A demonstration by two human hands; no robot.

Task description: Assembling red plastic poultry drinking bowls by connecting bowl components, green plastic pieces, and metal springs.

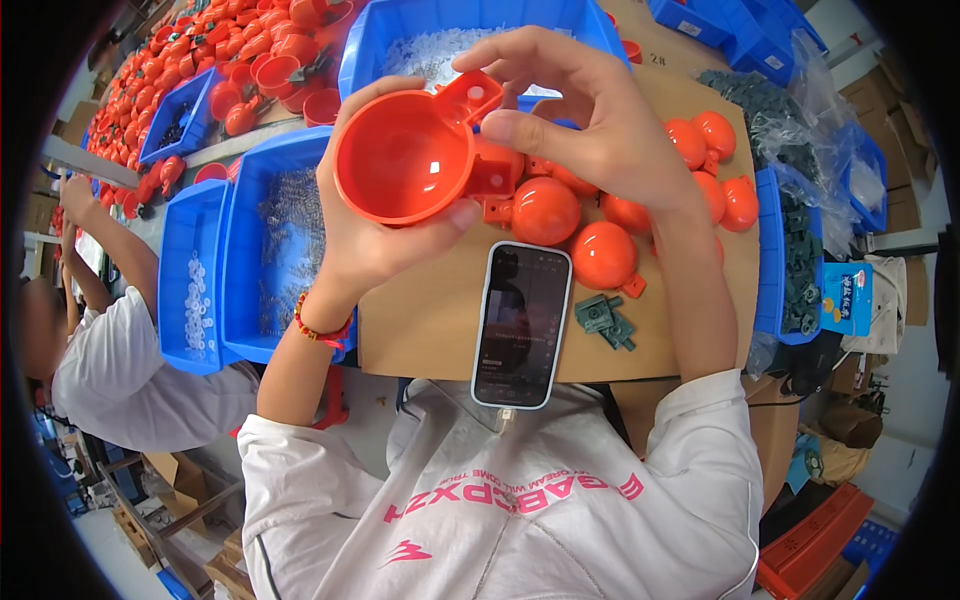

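A round red plastic cup [400, 160] with a short square handle sits in my left hand [375, 245], its hollow facing up. Fingers and thumb of that hand wrap round its outer wall. My right hand [590, 115] is at the handle [470, 97], index fingertip on one side and thumb tip on the other. Whether a small part is between those fingers is hidden. Under my right hand lie several more red cups [546, 211], mostly dome up. A phone [522, 325] with a dark screen lies below them, beside dark green plastic parts [605, 321].
Blue bins hold white pieces [430, 52], metal springs [290, 235], white rings [198, 310] and dark green parts [800, 265]. A large heap of red cups [215, 50] fills the far left. Another person's arm [115, 235] is at the left. Brown cardboard [420, 335] covers the worktop.
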